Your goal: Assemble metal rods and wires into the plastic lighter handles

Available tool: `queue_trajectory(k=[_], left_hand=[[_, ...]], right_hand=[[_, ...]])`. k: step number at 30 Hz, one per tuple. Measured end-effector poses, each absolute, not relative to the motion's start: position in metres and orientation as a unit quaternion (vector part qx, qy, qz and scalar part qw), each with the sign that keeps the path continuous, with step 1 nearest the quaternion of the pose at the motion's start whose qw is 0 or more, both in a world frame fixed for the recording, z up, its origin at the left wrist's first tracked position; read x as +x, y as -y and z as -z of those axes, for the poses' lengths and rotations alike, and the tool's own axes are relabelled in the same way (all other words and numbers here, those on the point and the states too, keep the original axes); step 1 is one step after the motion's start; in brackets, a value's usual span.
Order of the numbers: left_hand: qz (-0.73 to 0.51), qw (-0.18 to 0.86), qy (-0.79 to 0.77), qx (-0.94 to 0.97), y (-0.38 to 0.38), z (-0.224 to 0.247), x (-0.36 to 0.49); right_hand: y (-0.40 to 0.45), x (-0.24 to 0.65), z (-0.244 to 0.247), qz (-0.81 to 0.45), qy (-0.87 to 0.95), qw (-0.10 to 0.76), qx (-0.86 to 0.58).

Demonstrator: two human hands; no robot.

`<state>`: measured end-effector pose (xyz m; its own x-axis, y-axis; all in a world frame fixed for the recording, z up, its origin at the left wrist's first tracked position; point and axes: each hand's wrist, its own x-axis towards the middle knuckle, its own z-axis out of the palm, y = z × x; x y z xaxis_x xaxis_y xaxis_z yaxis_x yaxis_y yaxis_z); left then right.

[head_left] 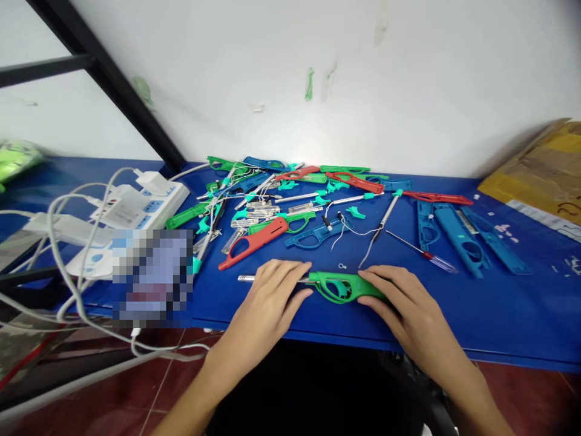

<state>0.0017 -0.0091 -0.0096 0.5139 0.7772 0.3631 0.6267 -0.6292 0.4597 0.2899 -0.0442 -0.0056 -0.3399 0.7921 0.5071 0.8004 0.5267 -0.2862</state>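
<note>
A green long-nosed gas lighter [351, 284] lies crosswise near the table's front edge, its metal tube pointing left. Around that tube my left hand [272, 297] is closed, the tip sticking out beyond the fingers. My right hand [403, 297] grips the green handle end, covering its right part. Between the hands the trigger and its guard loop show. Just behind the lighter lie a small white ring [342, 266] and a loose metal tube [388, 212] with a wire. A screwdriver [429, 254] with a clear handle rests behind my right hand.
Loose lighter parts are heaped at the back, with a red casing half [258, 239] nearest. Blue casing halves [460, 236] lie on the right beside a taped cardboard box [540, 169]. At left stand a power strip [158, 203] with cables and a blurred-out phone [157, 272].
</note>
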Motion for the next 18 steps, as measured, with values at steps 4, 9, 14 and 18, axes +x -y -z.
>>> queue_trajectory(k=[4,9,14,18], left_hand=[[-0.279,0.126,-0.411,0.859,0.010,0.011,0.000],[-0.294,0.066,-0.388,0.871,0.011,0.005,0.003],[-0.282,0.037,-0.326,0.901,0.017,-0.006,0.023],[-0.241,0.041,-0.311,0.918,0.019,-0.005,0.038]], right_hand=[[0.049,0.294,0.008,-0.037,0.765,0.372,-0.524],[0.056,0.295,0.009,-0.202,0.555,0.499,-0.635],[0.050,0.295,0.005,-0.172,0.595,0.424,-0.661],[0.042,0.294,0.003,-0.142,0.661,0.377,-0.633]])
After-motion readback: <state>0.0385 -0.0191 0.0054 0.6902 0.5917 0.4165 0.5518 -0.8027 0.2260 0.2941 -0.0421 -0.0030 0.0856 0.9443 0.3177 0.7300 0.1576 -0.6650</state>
